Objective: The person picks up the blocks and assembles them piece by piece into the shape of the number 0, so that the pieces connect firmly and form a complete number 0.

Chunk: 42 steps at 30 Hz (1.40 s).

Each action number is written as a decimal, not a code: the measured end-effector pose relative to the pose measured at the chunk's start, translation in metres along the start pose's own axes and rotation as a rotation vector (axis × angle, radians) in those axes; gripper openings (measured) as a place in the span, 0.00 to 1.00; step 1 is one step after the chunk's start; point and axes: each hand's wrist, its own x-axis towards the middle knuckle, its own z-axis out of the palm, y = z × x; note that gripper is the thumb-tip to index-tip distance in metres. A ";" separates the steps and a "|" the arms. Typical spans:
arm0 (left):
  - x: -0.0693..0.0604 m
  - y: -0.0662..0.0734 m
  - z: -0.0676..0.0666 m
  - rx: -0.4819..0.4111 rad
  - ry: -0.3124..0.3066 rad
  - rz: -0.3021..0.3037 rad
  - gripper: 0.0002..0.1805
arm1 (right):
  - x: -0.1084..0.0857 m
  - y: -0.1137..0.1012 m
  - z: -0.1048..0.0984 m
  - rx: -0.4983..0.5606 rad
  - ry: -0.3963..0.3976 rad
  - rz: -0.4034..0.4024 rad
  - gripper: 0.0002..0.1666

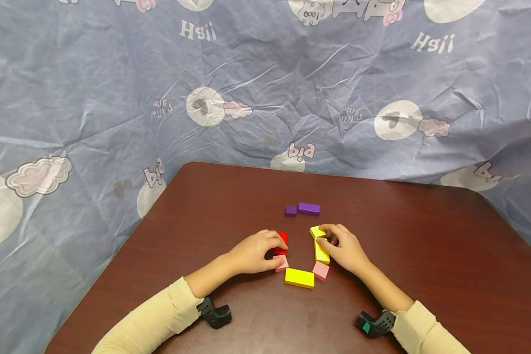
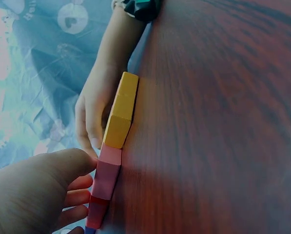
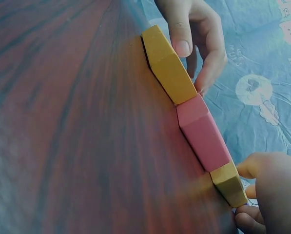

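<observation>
In the head view my left hand (image 1: 255, 252) bends its fingers over a red block (image 1: 282, 237), its thumb touching a small pink block (image 1: 281, 268) just below. My right hand (image 1: 346, 250) pinches a small yellow block (image 1: 316, 231), index finger on top and thumb at its near end, over the end of a long yellow block (image 1: 321, 251). Another small pink block (image 1: 320, 271) adjoins that long block. Between the two pink blocks, at the front, lies a second long yellow block (image 1: 299, 278). Part of the red block is hidden by the left fingers.
Beyond the hands, a small purple block (image 1: 290, 211) and a longer purple block (image 1: 309, 209) lie side by side. Everything sits on a dark red-brown wooden table (image 1: 230, 196). A printed grey-blue cloth (image 1: 265, 73) hangs behind the table's far edge.
</observation>
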 end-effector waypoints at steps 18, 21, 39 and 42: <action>0.066 -0.035 -0.023 -0.038 -0.045 -0.119 0.18 | 0.001 0.000 -0.006 -0.012 -0.001 0.004 0.19; 0.077 -0.046 -0.019 -0.045 -0.023 -0.148 0.18 | 0.003 0.000 -0.007 -0.017 0.005 -0.004 0.19; 0.108 -0.076 0.002 -0.003 -0.047 -0.245 0.22 | 0.000 -0.001 0.001 0.001 0.007 0.011 0.19; 0.109 -0.078 0.004 -0.009 -0.050 -0.250 0.21 | 0.000 0.000 0.001 0.001 0.008 0.014 0.19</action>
